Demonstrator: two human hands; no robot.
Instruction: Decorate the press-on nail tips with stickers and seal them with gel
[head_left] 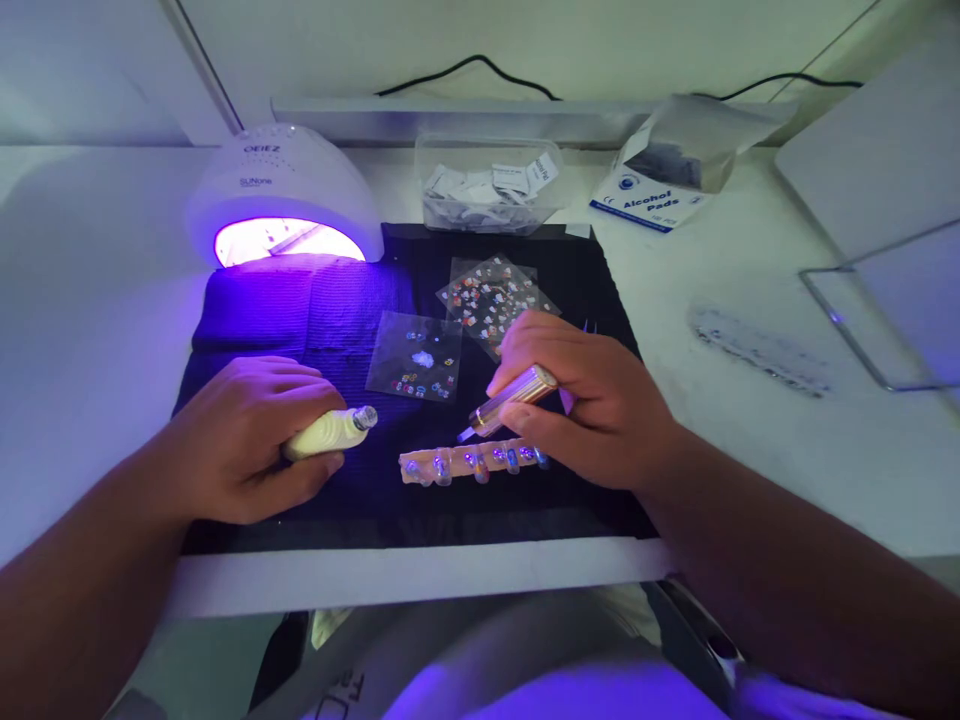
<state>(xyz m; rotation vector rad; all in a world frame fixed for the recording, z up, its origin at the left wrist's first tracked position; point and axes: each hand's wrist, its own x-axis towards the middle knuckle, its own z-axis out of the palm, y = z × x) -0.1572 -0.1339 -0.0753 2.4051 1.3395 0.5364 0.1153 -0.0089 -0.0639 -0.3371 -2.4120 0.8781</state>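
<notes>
My left hand (255,440) is closed round a pale yellow nail polish bottle (326,435), tilted with its uncapped neck pointing right. Between the thumb and fingers of my right hand (581,395) is a nail polish brush (514,400) with a shiny pinkish-gold cap. Its bristle tip points down and left, just above a beige strip (457,462) that bears several decorated false nails (480,465). Whether the bristles touch a nail, I cannot tell. The strip's right end lies close below my right hand. Beyond it are two clear sticker sheets (416,355) (491,300).
A white nail lamp (292,180) glows violet at the back left of the dark cloth (262,310). Behind the cloth stand a clear tub (487,215) of small packets and an open alcohol pads box (652,190). At right lie a clear case (757,350) and a metal-framed stand (847,330).
</notes>
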